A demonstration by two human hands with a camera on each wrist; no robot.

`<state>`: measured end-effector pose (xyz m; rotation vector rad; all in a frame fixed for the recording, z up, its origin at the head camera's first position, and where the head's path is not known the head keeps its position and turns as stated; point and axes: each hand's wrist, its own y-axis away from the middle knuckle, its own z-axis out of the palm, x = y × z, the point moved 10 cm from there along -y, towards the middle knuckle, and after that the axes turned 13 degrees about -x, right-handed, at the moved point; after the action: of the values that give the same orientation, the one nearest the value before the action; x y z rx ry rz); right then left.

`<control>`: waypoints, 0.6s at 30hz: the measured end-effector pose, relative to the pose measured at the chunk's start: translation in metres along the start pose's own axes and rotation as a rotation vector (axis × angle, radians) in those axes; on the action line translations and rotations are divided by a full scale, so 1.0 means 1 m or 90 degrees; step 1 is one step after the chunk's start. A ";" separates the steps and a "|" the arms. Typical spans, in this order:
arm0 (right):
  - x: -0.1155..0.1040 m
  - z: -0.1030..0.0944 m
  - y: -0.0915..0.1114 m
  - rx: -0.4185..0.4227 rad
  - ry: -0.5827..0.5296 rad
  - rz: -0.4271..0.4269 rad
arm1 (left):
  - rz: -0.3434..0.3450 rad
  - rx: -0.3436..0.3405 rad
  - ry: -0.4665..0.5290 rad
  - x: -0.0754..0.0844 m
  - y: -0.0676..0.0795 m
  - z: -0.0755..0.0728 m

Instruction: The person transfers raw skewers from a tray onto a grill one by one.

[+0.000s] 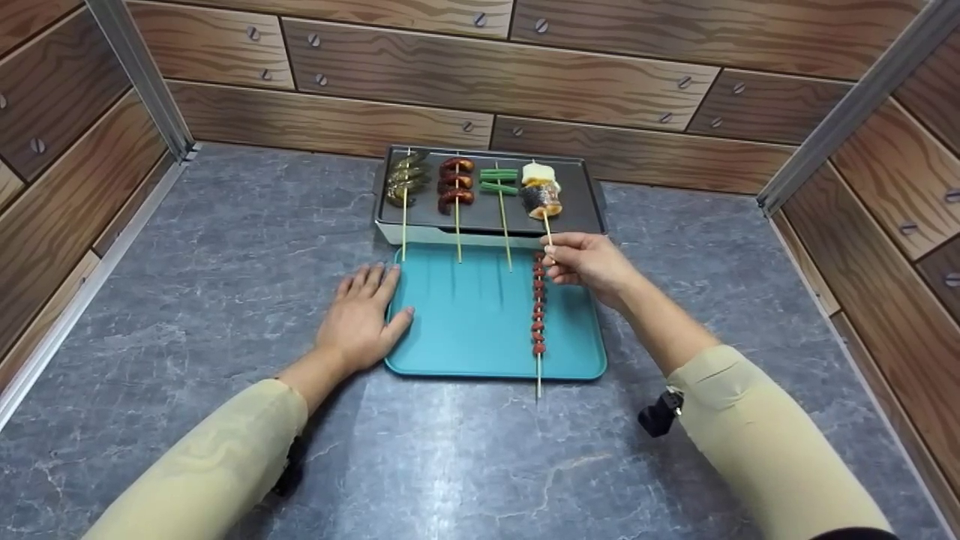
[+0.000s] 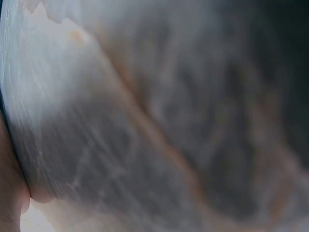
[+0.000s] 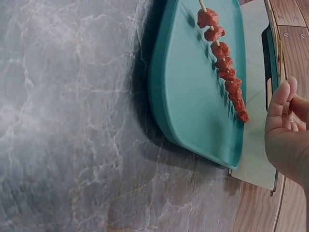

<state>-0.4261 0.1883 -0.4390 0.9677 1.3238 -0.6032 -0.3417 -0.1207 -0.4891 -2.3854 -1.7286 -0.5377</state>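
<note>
In the head view my right hand (image 1: 592, 264) pinches the lower stick of a skewer (image 1: 541, 201) threaded with a white piece and a dark-skinned, fish-like piece. That food lies at the right part of a black grill plate (image 1: 577, 199). Below this hand, a skewer of small red meat pieces (image 1: 538, 307) lies on a teal tray (image 1: 465, 337), its stick passing over the front rim. My left hand (image 1: 356, 319) rests flat at the tray's left edge, fingers extended. The right wrist view shows the right hand (image 3: 289, 130) beyond the tray, the pinched stick mostly hidden.
On the grill plate lie a greenish skewer (image 1: 407, 180), a skewer of glossy brown-red curled pieces (image 1: 456, 184) and a green-stalk skewer (image 1: 499, 180), sticks overhanging the tray. Wood-patterned walls (image 1: 450, 67) surround the grey marbled table (image 1: 247, 247). The left wrist view is mostly blurred.
</note>
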 end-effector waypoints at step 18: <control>0.026 -0.007 0.059 0.063 -0.005 0.077 | 0.003 -0.005 0.000 0.001 0.000 0.000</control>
<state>-0.3761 0.2276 -0.4498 1.1169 1.2286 -0.5830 -0.3416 -0.1201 -0.4885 -2.3950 -1.7240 -0.5445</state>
